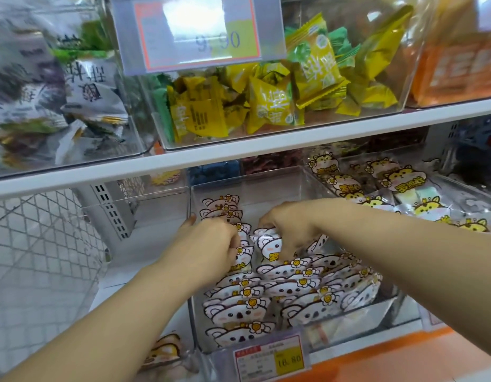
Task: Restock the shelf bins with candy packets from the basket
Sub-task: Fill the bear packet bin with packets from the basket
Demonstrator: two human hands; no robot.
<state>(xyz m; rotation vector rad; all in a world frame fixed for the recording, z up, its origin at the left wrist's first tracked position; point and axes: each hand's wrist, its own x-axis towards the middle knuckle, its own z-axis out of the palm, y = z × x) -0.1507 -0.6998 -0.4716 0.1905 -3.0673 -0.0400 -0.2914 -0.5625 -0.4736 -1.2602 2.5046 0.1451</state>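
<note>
Clear bin [266,183], left hand [211,244] gripping koala packets [239,312] (fingers [234,240] curled), right hand [288,226] pinching 1 packet [269,244]

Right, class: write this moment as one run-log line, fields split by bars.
step: restocking | left hand: holds koala packets | right hand: grips upright packet | place: clear bin

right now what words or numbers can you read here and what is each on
"9.90": upper price tag, by the yellow packets.
"16.80": lower price tag, below the koala packets.
Fine print on both tags: too small to read.
Characters on the packets: too blurred to read.
</note>
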